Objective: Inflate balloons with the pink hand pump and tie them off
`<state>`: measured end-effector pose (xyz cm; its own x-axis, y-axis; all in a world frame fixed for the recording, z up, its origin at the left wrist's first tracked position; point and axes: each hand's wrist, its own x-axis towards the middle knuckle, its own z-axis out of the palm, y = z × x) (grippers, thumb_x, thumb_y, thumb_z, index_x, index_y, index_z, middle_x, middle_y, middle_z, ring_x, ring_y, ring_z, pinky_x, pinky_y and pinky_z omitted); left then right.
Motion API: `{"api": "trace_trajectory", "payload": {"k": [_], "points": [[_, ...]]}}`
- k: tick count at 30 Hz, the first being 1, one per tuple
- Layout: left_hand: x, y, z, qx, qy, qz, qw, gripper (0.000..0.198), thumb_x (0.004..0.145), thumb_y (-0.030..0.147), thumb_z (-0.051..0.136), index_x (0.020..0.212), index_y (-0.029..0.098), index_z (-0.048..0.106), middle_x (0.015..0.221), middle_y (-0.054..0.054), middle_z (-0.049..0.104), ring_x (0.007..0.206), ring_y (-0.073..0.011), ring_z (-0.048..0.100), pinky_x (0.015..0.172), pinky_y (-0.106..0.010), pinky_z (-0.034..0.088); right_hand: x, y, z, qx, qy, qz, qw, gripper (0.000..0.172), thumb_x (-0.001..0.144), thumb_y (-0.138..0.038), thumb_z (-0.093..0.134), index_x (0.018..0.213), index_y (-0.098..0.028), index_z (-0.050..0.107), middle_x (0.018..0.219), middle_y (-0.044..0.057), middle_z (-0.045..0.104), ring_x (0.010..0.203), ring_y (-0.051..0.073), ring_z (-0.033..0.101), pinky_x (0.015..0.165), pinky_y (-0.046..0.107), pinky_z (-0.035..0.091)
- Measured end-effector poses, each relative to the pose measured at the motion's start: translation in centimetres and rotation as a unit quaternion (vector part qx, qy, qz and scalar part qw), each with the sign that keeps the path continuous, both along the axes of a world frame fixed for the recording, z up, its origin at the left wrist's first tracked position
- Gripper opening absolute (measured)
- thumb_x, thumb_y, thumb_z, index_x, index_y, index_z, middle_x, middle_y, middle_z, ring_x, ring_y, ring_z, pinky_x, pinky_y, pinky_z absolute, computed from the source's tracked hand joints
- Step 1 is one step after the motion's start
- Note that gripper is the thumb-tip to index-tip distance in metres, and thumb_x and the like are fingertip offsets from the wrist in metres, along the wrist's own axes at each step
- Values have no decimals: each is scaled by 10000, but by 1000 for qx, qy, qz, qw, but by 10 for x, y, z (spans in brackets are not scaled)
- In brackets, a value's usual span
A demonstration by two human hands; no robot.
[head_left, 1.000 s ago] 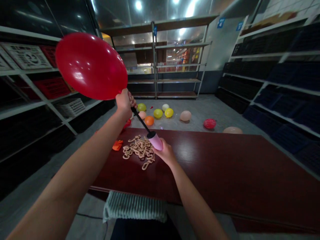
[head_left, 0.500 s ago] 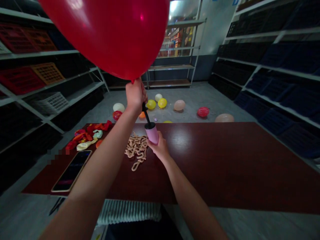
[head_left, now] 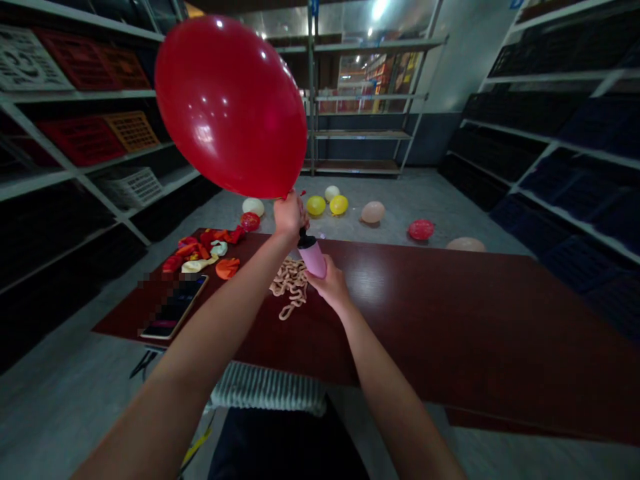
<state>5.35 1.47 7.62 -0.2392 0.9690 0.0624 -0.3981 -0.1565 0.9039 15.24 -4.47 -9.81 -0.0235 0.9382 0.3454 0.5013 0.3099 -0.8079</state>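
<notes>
A big inflated red balloon (head_left: 233, 110) rises above my left hand (head_left: 290, 215), whose fingers are closed around its neck. The same hand is at the top of a hand balloon pump (head_left: 313, 257) with a pink barrel and black cap; my fingers hide how balloon and pump meet. My right hand (head_left: 330, 283) is wrapped round the lower part of the pink barrel, which leans slightly over the table. Just left of the barrel lies a loose pile of beige long balloons (head_left: 289, 283), twisted together on the dark wooden table (head_left: 450, 320).
Uninflated balloons (head_left: 200, 252) in red, orange and pale colours lie at the table's left, near a phone (head_left: 175, 308). Inflated balloons, among them a yellow one (head_left: 339, 205), rest on the floor beyond. Shelves with crates (head_left: 131, 131) line both sides.
My left hand has come down nearer the pump barrel, and less of the black rod shows. The whole balloon is now in view, as the camera has shifted.
</notes>
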Motion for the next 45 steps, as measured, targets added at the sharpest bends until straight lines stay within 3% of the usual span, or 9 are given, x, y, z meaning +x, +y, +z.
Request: {"api": "trace_trajectory", "payload": {"k": [6,13,17,21,26,33,37,40,45], "points": [[-37,-16,14,-1,-52,27,998,476,1014,231,384,556,227,253,350,58,208,281,-93,215,348,-245,211,-2,-7,2,30,-49,22,998,501,804,-492,718,1217,-253,568,1091,74,742,949,277,730,769,349,550],[-70,-18,68,66,-66,34,995,509,1026,364,478,585,222,269,397,66,178,321,-75,195,385,-240,218,-1,-11,1,59,-32,35,997,512,813,-469,720,1235,-232,552,1123,97,737,989,282,725,830,369,549],[-67,-19,98,62,-43,2,997,504,998,377,521,588,221,272,418,68,160,317,-79,183,367,-231,211,-2,-9,-1,48,-14,30,998,531,801,-492,725,1232,-242,542,1112,90,736,980,282,723,821,376,552],[-42,-16,106,91,-24,-15,995,517,1034,312,418,553,207,258,418,57,124,292,-70,179,363,-201,166,-2,-6,-3,33,9,4,999,497,811,-517,703,1182,-229,539,1042,85,732,902,271,719,766,363,544],[-7,2,88,140,-15,-20,990,553,1062,290,370,527,208,254,394,50,162,258,-77,220,330,-213,152,0,-3,-5,34,40,-68,996,492,791,-559,690,1117,-221,542,955,81,726,826,264,700,714,355,525],[19,14,13,53,-18,-35,998,529,1057,259,414,548,222,275,379,64,187,261,-73,224,316,-227,139,-2,0,-1,9,20,-95,995,537,787,-614,670,1129,-218,551,900,65,719,763,265,693,626,327,480],[11,6,-15,25,-63,0,998,486,1028,239,443,571,227,276,393,75,205,285,-71,218,345,-235,162,-1,-2,3,19,-33,-97,995,517,796,-571,680,1164,-226,567,958,68,739,802,267,705,653,330,488],[-5,1,-22,31,-90,29,995,484,1033,266,418,576,223,267,402,77,192,294,-75,215,365,-237,179,0,-3,3,55,-96,-85,990,479,823,-518,672,1189,-223,583,1026,72,748,847,254,710,681,321,493],[-44,-16,-35,18,-171,128,977,491,1025,226,382,555,226,239,382,79,175,285,-91,209,359,-259,184,-4,-8,2,99,-204,-50,973,480,852,-477,664,1243,-205,600,1126,87,742,939,253,710,715,310,499]]}}
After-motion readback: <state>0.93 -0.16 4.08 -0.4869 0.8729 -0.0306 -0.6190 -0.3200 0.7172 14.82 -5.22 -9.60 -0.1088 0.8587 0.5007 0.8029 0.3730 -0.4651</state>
